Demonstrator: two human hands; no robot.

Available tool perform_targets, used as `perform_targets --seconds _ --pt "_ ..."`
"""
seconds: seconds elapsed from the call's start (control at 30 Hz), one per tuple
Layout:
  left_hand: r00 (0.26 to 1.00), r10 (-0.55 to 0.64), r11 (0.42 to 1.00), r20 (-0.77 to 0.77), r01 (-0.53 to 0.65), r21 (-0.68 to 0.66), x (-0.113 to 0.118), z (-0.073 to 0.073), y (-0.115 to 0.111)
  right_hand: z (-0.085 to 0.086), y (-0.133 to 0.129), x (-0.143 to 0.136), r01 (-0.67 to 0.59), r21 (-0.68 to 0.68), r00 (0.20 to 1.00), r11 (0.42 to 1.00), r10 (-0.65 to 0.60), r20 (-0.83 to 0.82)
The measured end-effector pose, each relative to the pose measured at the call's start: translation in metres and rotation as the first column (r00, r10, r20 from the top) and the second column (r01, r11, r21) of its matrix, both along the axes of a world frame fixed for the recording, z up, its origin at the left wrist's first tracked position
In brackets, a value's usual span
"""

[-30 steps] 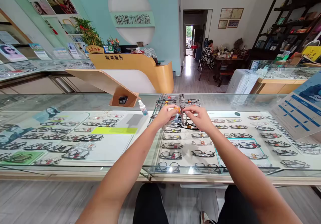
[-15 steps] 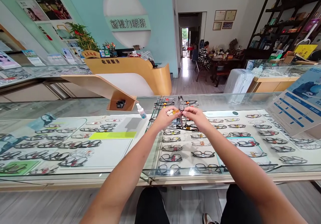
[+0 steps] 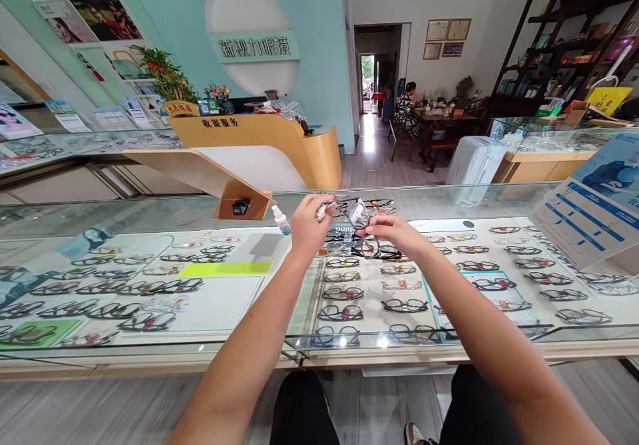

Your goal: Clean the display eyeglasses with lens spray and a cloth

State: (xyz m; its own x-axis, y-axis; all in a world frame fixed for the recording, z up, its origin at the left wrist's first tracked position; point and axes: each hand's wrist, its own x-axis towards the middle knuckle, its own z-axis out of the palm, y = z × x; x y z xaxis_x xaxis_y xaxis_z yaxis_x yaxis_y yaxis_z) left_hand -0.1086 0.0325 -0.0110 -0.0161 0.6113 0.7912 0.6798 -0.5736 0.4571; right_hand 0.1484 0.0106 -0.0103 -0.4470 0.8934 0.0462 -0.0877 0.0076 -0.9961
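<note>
In my right hand (image 3: 392,232) I hold a pair of eyeglasses (image 3: 370,247) by the middle, its two lenses one above the other over the glass counter. My left hand (image 3: 310,224) is just to the left of them, apart from the lenses. Its fingers are closed on a small pale, crumpled thing (image 3: 323,211) whose kind I cannot make out. Beneath and behind my hands, several other glasses (image 3: 377,203) lie on the counter top. A small white spray bottle (image 3: 281,220) stands to the left of my left hand.
The glass display counter (image 3: 304,355) holds rows of eyeglasses. A slanted wooden stand (image 3: 234,199) rises at the left, a blue and white sign (image 3: 589,212) at the right. Beyond are a reception desk (image 3: 322,155), a wrapped suitcase (image 3: 474,165) and a seated person (image 3: 407,109).
My left hand has moved left, away from the eyeglasses, with the pale thing in it. In my right hand the eyeglasses have turned, so the lenses face me more.
</note>
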Motion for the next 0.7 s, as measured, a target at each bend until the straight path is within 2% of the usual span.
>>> perform_targets --seconds 0.13,0.2,0.3,0.37,0.43,0.53,0.63,0.7 --pt "0.997 0.063 0.995 0.033 -0.065 0.073 0.001 0.004 -0.002 0.005 -0.001 0.005 -0.008 -0.055 0.980 0.998 -0.003 -0.197" --pt "0.998 0.058 0.994 0.026 -0.060 0.090 0.005 0.003 -0.006 0.007 -0.001 0.006 -0.010 -0.080 0.954 0.997 -0.015 -0.300" --pt "0.984 -0.112 0.992 -0.141 0.120 0.047 0.020 -0.005 -0.015 0.007 0.001 0.006 -0.008 -0.113 0.910 0.994 -0.040 -0.413" --pt "0.916 -0.277 0.960 -0.289 0.277 -0.042 0.032 -0.012 -0.020 0.006 0.002 0.006 -0.017 -0.128 0.893 0.992 -0.043 -0.448" --pt "0.858 -0.373 0.927 -0.353 0.356 -0.117 0.040 -0.018 -0.023 0.006 0.002 0.006 -0.023 -0.126 0.886 0.992 -0.038 -0.461" --pt "0.880 -0.381 0.924 -0.284 0.349 -0.156 0.042 -0.021 -0.022 0.006 0.003 0.007 0.027 -0.101 0.879 0.994 -0.072 -0.471" --pt "0.935 -0.321 0.939 -0.154 0.292 -0.182 0.038 -0.019 -0.020 0.006 0.005 0.009 0.119 -0.100 0.859 0.988 -0.153 -0.489" --pt "0.943 -0.317 0.934 -0.099 0.292 -0.206 0.037 -0.017 -0.021 0.006 0.006 0.010 0.163 -0.108 0.848 0.981 -0.195 -0.494"
